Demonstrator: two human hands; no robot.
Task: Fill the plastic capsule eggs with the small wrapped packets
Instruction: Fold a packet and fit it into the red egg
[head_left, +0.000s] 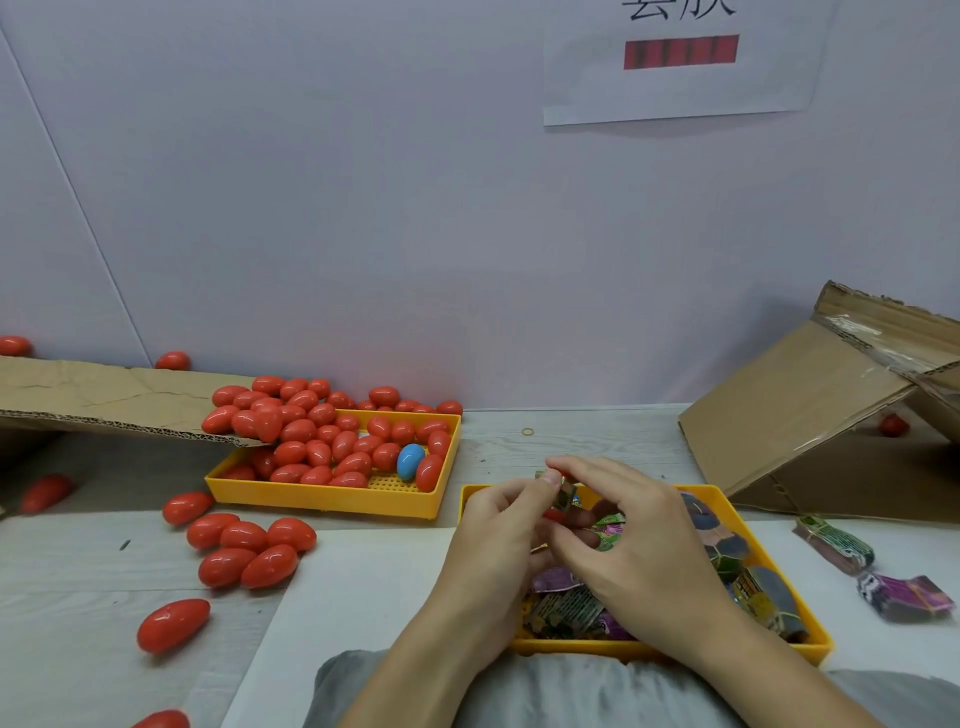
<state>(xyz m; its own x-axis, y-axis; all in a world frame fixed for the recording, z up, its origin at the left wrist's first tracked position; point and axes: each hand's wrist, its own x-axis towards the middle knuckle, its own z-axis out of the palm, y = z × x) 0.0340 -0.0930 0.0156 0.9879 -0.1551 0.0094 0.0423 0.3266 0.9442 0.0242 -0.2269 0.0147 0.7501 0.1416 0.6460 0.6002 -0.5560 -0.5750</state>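
**Ana:** Head view puts both hands over the near yellow tray (727, 506) of packets. The left hand (498, 540) has its fingers curled round a red capsule egg (555, 514) — only slivers of red show. The right hand (628, 530) pinches a small wrapped packet (565, 496) at the egg's mouth. So neither grip is slack; each is closed on its own thing.

**Ben:** How would you expect them to handle?

**Ana:** My guess is that the egg is light, hard and glossy, so it would slip easily. I would cup it round the belly, not by the tip. The packet looks like thin crinkly film, soft and springy, so it is best pinched at one end and pushed in lengthwise.

**Ben:** Could it pop back out?

**Ana:** Probably, if it is folded loosely. I cannot tell whether the egg is one half or hinged, because the fingers cover the seam.

**Ben:** Where is the stock?

**Ana:** More red eggs (332, 441) are heaped in the far yellow tray (332, 501), with a single blue egg (410, 460) among them. Others lie loose on the worktop (88, 613) — a cluster (249, 551) sits near the left hand. Two spare packets (872, 571) lie to the right.
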